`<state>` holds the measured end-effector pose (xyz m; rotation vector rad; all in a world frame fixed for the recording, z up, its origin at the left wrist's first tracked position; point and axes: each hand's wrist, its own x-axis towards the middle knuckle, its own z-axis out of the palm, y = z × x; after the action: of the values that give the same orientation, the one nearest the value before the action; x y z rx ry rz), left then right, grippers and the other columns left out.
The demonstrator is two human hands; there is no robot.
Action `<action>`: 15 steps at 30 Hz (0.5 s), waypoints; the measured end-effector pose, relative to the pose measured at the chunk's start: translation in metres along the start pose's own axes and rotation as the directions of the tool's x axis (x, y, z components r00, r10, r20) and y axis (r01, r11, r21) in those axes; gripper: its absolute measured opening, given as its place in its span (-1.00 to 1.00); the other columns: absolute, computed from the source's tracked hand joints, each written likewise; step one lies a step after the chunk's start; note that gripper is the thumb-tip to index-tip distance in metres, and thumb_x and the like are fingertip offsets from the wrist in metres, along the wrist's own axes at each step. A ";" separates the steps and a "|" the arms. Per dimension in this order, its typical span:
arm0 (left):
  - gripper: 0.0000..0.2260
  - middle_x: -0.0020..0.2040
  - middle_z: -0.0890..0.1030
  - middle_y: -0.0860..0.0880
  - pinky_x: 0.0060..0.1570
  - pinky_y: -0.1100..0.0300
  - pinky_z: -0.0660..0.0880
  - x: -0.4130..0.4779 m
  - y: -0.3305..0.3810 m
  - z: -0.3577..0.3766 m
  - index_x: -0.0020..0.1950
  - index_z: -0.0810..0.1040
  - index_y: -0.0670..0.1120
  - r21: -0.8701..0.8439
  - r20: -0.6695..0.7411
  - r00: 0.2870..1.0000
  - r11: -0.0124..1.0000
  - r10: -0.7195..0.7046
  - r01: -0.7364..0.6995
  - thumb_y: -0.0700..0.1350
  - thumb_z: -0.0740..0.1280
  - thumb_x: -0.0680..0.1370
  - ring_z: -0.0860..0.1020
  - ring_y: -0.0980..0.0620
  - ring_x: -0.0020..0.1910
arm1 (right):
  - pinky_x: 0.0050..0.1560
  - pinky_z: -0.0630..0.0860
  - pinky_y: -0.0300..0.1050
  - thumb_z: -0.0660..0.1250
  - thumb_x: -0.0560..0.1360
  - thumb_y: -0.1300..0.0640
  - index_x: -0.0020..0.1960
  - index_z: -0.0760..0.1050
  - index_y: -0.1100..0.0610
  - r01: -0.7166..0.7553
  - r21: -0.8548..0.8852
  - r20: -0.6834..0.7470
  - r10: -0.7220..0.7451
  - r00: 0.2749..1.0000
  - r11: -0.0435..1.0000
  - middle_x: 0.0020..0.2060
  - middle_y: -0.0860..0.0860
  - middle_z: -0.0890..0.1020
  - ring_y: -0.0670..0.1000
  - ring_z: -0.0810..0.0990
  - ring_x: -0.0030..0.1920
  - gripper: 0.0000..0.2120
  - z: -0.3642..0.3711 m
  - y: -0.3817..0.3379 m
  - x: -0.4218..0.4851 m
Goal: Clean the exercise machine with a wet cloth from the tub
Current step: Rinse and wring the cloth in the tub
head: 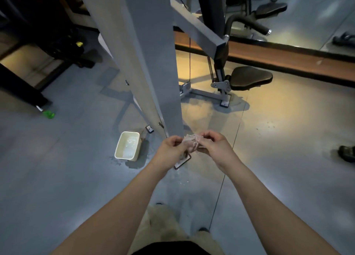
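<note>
The person stands by the exercise machine (153,62) and holds a small pink cloth (191,144) in both hands. The left hand (173,146) has its fingers curled round one end of the cloth. The right hand (213,145) has its fingers curled round the other end. The two hands are close together, and the cloth is bunched up between them. It looks like the person is squeezing or twisting it, but I cannot be sure.

The cloth is up in the air, right in front of the big grey post of the machine. It does not touch the post.

So how far along is the job? The cloth is out of the tub (129,132) and looks wet. That part seems done. The wiping is what is left. I cannot tell if any part of the machine is wiped yet. The post looks dry and dull, and the black seat (251,78) is well away from the hands.

The tub sits on the floor (76,178), to the left of the hands and near the foot of the post. It is a pale box shape with no lid. There is water (129,146) in it, and it looks shallow. Nothing else shows inside it. There are wet splashes (180,181) on the floor by the tub and under the hands.

A small green thing (49,114) lies on the floor far to the left.
</note>
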<state>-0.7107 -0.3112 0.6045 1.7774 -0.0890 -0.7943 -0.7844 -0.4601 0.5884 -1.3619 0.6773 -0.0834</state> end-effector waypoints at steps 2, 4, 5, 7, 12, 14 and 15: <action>-0.90 -0.24 0.66 -0.02 -0.17 0.11 0.49 0.013 0.012 0.004 -0.09 0.65 -0.08 -0.055 -0.086 0.996 0.998 -0.005 0.001 -0.05 0.45 0.54 0.57 -0.01 -0.20 | -0.03 0.60 -0.06 0.40 0.58 0.26 -0.14 0.56 0.08 0.040 -0.080 0.026 -0.038 0.999 0.996 -0.22 -0.03 0.66 -0.03 0.64 -0.15 -0.84 -0.008 -0.012 0.013; -0.88 -0.24 0.66 0.01 -0.26 0.11 0.49 0.026 0.024 0.007 -0.11 0.62 -0.03 -0.084 -0.128 0.992 0.996 0.004 -0.015 -0.01 0.44 0.55 0.57 0.01 -0.22 | -0.09 0.58 -0.11 0.39 0.59 0.27 -0.16 0.53 0.05 0.060 -0.143 0.074 -0.050 0.996 0.988 -0.22 -0.04 0.64 -0.05 0.61 -0.17 -0.81 -0.012 -0.021 0.029; -0.88 -0.23 0.66 -0.01 -0.28 0.11 0.50 0.032 0.029 0.010 -0.07 0.60 -0.05 -0.087 -0.143 0.990 0.996 0.014 -0.027 -0.03 0.41 0.60 0.58 0.00 -0.23 | -0.09 0.58 -0.10 0.38 0.60 0.28 -0.15 0.53 0.05 0.060 -0.163 0.102 -0.043 0.994 0.985 -0.21 -0.02 0.63 -0.04 0.60 -0.16 -0.81 -0.013 -0.024 0.039; -0.89 -0.15 0.67 -0.10 -0.25 0.09 0.55 0.048 0.033 0.014 0.00 0.56 -0.08 -0.033 -0.165 0.985 0.998 0.049 -0.056 -0.07 0.34 0.67 0.61 0.00 -0.22 | -0.04 0.61 -0.05 0.37 0.60 0.28 -0.09 0.53 0.06 0.043 -0.181 0.157 -0.014 0.987 0.982 -0.18 0.01 0.63 -0.03 0.60 -0.17 -0.84 -0.016 -0.032 0.057; -0.87 0.01 0.67 -0.14 0.12 -0.03 0.59 0.104 0.044 0.018 0.17 0.51 -0.05 -0.165 0.055 0.998 0.986 -0.014 0.023 -0.19 0.36 0.65 0.66 -0.04 -0.05 | 0.11 0.65 -0.02 0.43 0.55 0.29 0.10 0.64 0.14 -0.032 -0.212 0.259 0.088 0.962 0.977 -0.02 0.15 0.70 0.03 0.69 -0.06 -0.84 -0.038 -0.060 0.114; -0.74 0.06 0.67 -0.14 0.11 0.01 0.57 0.117 0.049 0.021 0.26 0.52 -0.05 -0.217 0.163 0.985 0.972 -0.058 0.093 -0.22 0.44 0.60 0.65 -0.05 0.00 | 0.12 0.64 0.01 0.41 0.56 0.32 0.04 0.67 0.22 -0.019 -0.236 0.292 0.090 0.952 0.972 -0.10 0.17 0.71 0.04 0.69 -0.09 -0.91 -0.051 -0.072 0.133; -0.68 0.09 0.67 -0.13 0.05 0.06 0.56 0.122 0.052 0.023 0.29 0.54 -0.04 -0.194 0.188 0.979 0.974 -0.076 0.113 -0.19 0.48 0.57 0.65 -0.03 0.00 | 0.12 0.63 0.05 0.39 0.58 0.31 0.01 0.67 0.22 -0.007 -0.258 0.303 0.088 0.949 0.966 -0.11 0.18 0.72 0.05 0.69 -0.10 -0.92 -0.056 -0.077 0.143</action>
<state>-0.6127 -0.4026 0.5895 1.5228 -0.0397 -0.9961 -0.6709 -0.5892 0.5993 -1.5613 0.4618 0.2635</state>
